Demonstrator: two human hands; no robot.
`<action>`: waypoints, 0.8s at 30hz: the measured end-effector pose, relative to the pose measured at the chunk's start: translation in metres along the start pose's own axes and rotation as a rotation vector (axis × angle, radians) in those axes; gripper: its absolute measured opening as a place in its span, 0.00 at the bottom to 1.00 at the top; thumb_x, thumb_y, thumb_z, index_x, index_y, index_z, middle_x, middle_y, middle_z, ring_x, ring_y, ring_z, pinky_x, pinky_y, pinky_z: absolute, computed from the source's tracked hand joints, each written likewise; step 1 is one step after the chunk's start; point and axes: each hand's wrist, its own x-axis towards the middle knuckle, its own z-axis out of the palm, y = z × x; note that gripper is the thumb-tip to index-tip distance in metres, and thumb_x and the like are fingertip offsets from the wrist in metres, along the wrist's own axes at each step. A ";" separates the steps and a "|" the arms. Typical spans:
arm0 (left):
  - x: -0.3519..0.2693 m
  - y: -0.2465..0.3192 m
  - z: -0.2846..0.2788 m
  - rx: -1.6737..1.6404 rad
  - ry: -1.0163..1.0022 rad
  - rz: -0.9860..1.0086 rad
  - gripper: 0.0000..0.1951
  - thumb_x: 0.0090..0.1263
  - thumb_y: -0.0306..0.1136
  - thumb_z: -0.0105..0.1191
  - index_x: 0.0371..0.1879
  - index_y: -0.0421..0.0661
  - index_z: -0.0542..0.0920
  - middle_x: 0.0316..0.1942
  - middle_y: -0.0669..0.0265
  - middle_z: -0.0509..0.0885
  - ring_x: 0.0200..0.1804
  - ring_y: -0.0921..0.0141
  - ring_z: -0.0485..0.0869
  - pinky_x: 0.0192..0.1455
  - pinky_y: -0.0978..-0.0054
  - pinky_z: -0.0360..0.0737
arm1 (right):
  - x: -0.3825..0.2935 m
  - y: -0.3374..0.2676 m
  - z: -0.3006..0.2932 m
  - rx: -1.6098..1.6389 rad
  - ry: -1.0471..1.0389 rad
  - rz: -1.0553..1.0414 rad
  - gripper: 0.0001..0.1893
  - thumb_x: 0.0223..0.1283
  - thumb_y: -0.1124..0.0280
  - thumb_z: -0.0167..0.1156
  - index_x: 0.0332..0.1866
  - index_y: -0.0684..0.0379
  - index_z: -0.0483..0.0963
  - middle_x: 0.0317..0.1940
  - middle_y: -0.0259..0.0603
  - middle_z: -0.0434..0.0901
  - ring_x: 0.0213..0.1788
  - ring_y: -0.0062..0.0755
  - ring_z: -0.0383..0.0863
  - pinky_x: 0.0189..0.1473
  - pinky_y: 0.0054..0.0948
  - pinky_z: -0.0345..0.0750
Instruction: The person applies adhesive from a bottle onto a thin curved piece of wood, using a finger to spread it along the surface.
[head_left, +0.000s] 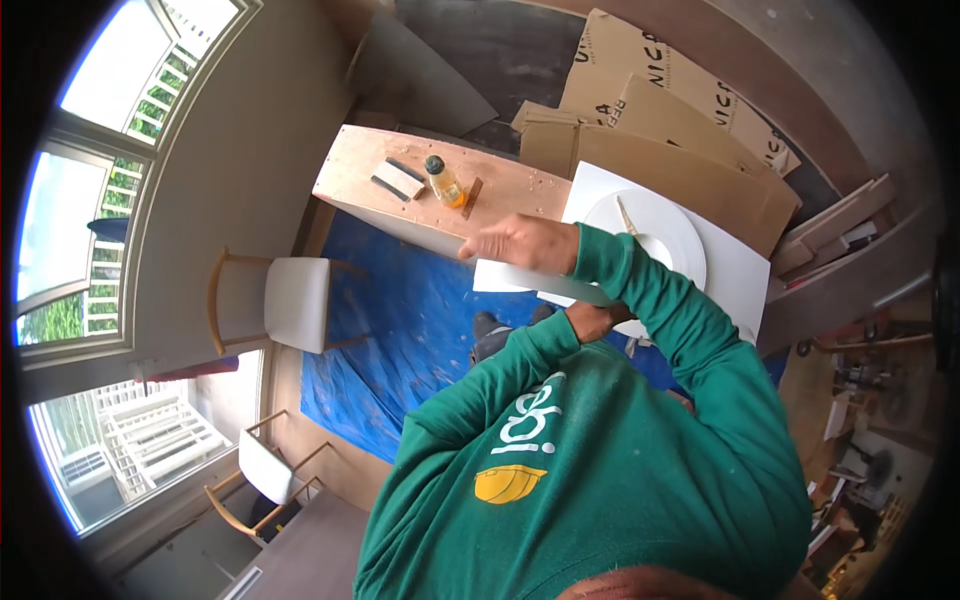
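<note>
My right hand (525, 244) reaches across my front, its fingers bent, just above or against the upper edge of a narrow white strip (502, 277); the picture does not settle whether it holds anything. My left hand (591, 321) is at the strip's near side, wrapped about its right part, with its fingertips hidden. Behind my right forearm a round white disc (686, 232) lies on a white panel (739, 277), with a white bowl (656, 250) and a thin wooden stick or brush (624, 214) on it. A bottle of yellowish liquid (446, 182) stands on the wooden bench (517, 196).
A block with dark strips (397, 178) and a flat brown piece (472, 198) lie by the bottle. Cardboard (675, 157) stands behind. A blue tarp (390, 300) covers the floor below. White-seated chairs (298, 304) stand at the left, boards (832, 225) at the right.
</note>
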 end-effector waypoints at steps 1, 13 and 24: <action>0.001 0.011 -0.005 -0.006 0.078 0.002 0.13 0.58 0.22 0.57 0.44 0.38 0.82 0.40 0.54 0.84 0.47 0.58 0.82 0.52 0.67 0.77 | -0.003 -0.006 0.000 -0.086 -0.029 0.002 0.32 0.65 0.42 0.51 0.51 0.66 0.75 0.43 0.49 0.81 0.50 0.40 0.79 0.56 0.33 0.74; 0.000 -0.028 -0.006 0.014 -0.225 -0.157 0.12 0.63 0.29 0.57 0.44 0.38 0.82 0.37 0.56 0.84 0.41 0.64 0.82 0.44 0.70 0.79 | -0.014 0.007 -0.009 0.353 -0.174 0.322 0.20 0.66 0.50 0.56 0.43 0.60 0.71 0.20 0.30 0.70 0.17 0.16 0.68 0.19 0.19 0.71; -0.044 -0.014 -0.017 -0.543 0.178 -0.468 0.21 0.68 0.31 0.57 0.58 0.36 0.72 0.50 0.61 0.82 0.50 0.69 0.80 0.49 0.74 0.77 | -0.025 -0.001 -0.014 0.212 -0.073 0.239 0.13 0.72 0.65 0.47 0.54 0.61 0.63 0.25 0.34 0.71 0.19 0.17 0.70 0.19 0.19 0.69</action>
